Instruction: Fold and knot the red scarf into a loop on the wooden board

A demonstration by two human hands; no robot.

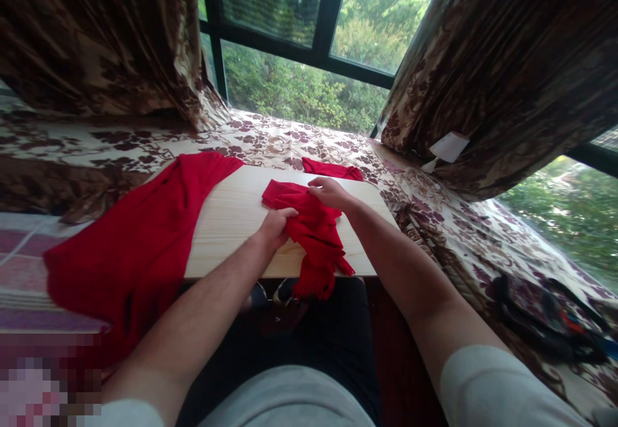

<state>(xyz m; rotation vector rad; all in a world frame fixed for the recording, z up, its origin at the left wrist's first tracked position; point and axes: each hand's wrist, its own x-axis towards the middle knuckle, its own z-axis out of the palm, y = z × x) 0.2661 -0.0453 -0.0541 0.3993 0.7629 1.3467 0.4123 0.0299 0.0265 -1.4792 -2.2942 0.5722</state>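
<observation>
Pinching the red scarf (316,224) on the counter (226,221), fringe (313,288) over near edge, left hand (276,226) and right hand (331,194) fingers both gripping cloth; light, even tension should help smooth the bunched layers.

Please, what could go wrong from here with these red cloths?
The red scarf might slip toward the lap if the left hand loosens, since its fringe hangs past the near edge of the table. The larger red cloth, draped over the left side, could slide off.
</observation>
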